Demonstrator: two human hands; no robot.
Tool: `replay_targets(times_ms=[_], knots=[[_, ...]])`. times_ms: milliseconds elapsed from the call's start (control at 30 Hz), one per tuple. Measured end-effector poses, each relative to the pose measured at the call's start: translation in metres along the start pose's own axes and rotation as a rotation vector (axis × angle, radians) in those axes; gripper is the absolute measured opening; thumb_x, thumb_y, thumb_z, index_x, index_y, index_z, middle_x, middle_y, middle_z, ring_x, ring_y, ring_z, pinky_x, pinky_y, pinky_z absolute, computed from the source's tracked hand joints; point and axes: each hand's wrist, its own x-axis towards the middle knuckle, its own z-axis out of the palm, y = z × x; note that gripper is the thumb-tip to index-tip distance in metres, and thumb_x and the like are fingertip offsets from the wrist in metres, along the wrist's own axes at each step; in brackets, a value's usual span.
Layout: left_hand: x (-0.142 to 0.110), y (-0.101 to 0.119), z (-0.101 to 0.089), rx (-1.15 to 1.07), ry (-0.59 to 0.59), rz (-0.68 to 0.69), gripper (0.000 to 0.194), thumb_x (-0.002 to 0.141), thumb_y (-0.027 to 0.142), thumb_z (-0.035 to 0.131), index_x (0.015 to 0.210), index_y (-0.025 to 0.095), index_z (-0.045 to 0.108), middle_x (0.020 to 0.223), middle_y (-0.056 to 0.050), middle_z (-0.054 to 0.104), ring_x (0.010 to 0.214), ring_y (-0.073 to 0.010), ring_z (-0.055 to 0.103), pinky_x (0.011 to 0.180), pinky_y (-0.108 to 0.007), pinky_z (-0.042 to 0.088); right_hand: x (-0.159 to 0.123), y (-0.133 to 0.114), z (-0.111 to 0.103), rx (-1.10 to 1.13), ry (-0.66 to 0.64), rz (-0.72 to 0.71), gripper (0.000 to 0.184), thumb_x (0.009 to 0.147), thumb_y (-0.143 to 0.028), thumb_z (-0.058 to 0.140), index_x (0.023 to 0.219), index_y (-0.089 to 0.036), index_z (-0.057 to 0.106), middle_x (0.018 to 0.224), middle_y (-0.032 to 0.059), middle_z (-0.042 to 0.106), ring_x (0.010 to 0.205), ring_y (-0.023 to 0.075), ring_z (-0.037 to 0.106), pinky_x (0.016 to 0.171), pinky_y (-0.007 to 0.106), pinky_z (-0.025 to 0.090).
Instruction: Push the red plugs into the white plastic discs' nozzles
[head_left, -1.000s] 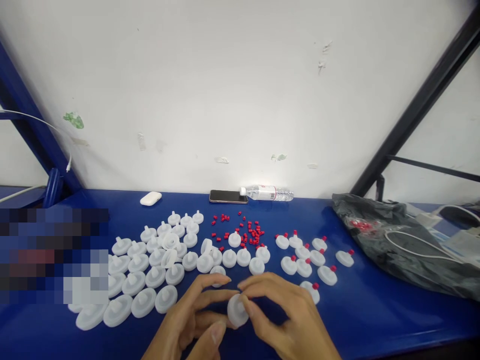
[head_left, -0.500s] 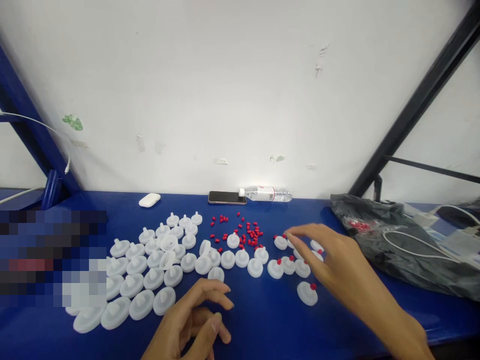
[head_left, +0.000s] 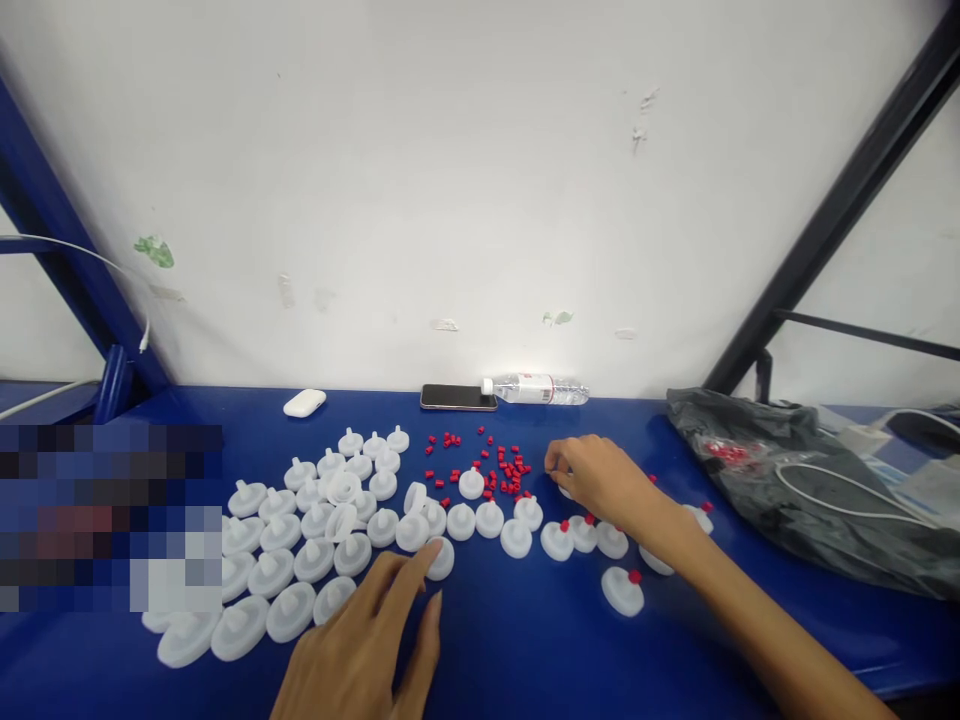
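Several white plastic discs with stems [head_left: 300,525] lie spread over the left half of the blue table [head_left: 525,640]. My left hand [head_left: 367,640] lies low with fingers stretched out, its index fingertip touching one white disc [head_left: 441,560]. A scatter of small red caps [head_left: 504,470] sits mid-table. My right hand [head_left: 600,480] reaches across, its fingertips pinched together at the right edge of the red caps; what they hold is not visible. Discs fitted with red caps [head_left: 585,535] lie under and around that hand, and one capped disc [head_left: 622,590] sits nearer to me.
A phone [head_left: 457,397], a lying water bottle [head_left: 536,388] and a white earbud case [head_left: 304,402] rest against the white wall. A black plastic bag [head_left: 810,480] with a white cable fills the right side. Slanted frame struts [head_left: 825,220] rise at both sides.
Both hands held one white disc a second ago. My right hand carried it to the capped group, then came back left to the red caps. My left hand stretched forward onto a loose disc.
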Motion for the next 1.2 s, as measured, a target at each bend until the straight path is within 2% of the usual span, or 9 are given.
replay_targets(times_ms=[100,233,300,433,600,700,767,1033,1200], knots=[[0.006,-0.001,0.006,0.13,-0.048,0.028,0.04,0.104,0.028,0.045,0.144,0.024,0.047,0.098,-0.002,0.074,0.069,-0.0174,0.077,0.052,-0.025,0.06,0.001,-0.002,-0.003,0.034,0.009,-0.029,0.023,0.089,-0.005,0.063,0.099,-0.017,0.079,0.096,0.0084,0.081,0.092,0.028,0.075,0.073,0.031,0.046],[0.006,0.004,0.01,0.068,-0.054,0.064,0.031,0.106,0.031,0.04,0.131,0.025,0.056,0.092,-0.001,0.072,0.064,-0.0153,0.075,0.052,-0.023,0.061,-0.005,-0.006,-0.014,0.094,0.069,-0.038,0.023,0.097,-0.012,0.06,0.112,-0.018,0.078,0.107,0.0082,0.08,0.101,0.027,0.073,0.084,0.032,0.049],[0.002,0.007,0.01,0.008,-0.082,0.056,0.028,0.106,0.034,0.041,0.126,0.027,0.058,0.099,-0.002,0.07,0.067,-0.0128,0.075,0.056,-0.021,0.062,-0.016,-0.009,-0.02,0.147,0.121,-0.043,0.022,0.102,-0.02,0.058,0.115,-0.02,0.076,0.112,0.0069,0.078,0.103,0.0255,0.072,0.088,0.033,0.049],[-0.006,0.007,0.013,0.039,-0.101,0.038,0.038,0.105,0.036,0.044,0.14,0.024,0.052,0.117,-0.009,0.066,0.077,-0.0142,0.077,0.052,-0.019,0.061,-0.051,-0.025,-0.024,0.467,0.221,-0.149,0.015,0.101,-0.032,0.063,0.101,-0.027,0.077,0.105,-0.0018,0.079,0.097,0.0202,0.072,0.086,0.03,0.049],[-0.008,0.0,0.018,0.088,-0.053,0.097,0.029,0.105,0.034,0.045,0.13,0.027,0.058,0.126,-0.007,0.072,0.101,-0.019,0.078,0.061,-0.021,0.065,-0.087,-0.066,-0.006,0.818,0.24,-0.224,0.009,0.098,-0.034,0.069,0.096,-0.032,0.077,0.097,-0.0067,0.079,0.09,0.0159,0.072,0.084,0.025,0.05],[-0.007,-0.002,0.015,0.026,-0.01,0.151,0.032,0.106,0.036,0.045,0.135,0.025,0.055,0.117,-0.005,0.077,0.101,-0.0167,0.078,0.079,-0.023,0.065,-0.094,-0.088,0.011,0.996,0.209,-0.302,0.011,0.096,-0.026,0.071,0.097,-0.031,0.08,0.094,-0.0063,0.08,0.085,0.0136,0.073,0.081,0.021,0.052],[-0.006,-0.003,0.011,-0.003,0.018,0.187,0.032,0.107,0.035,0.044,0.133,0.022,0.057,0.111,-0.005,0.079,0.099,-0.0164,0.078,0.084,-0.024,0.064,-0.094,-0.098,0.02,1.066,0.202,-0.337,0.014,0.095,-0.022,0.07,0.099,-0.031,0.081,0.095,-0.0052,0.08,0.086,0.0135,0.073,0.081,0.021,0.053],[-0.005,-0.002,0.007,-0.053,0.111,0.178,0.028,0.107,0.031,0.045,0.125,0.019,0.062,0.105,-0.008,0.078,0.094,-0.0156,0.078,0.08,-0.021,0.064,-0.094,-0.102,0.029,1.025,0.324,-0.316,0.011,0.096,-0.023,0.068,0.096,-0.026,0.079,0.089,-0.0029,0.079,0.082,0.0146,0.073,0.079,0.022,0.053],[-0.008,-0.002,0.007,-0.057,0.046,0.152,0.03,0.105,0.027,0.048,0.131,0.022,0.062,0.113,-0.007,0.078,0.103,-0.0176,0.077,0.088,-0.025,0.064,-0.095,-0.103,0.029,1.034,0.252,-0.28,0.012,0.097,-0.027,0.066,0.092,-0.027,0.077,0.091,-0.0005,0.077,0.085,0.0174,0.072,0.081,0.026,0.054]])
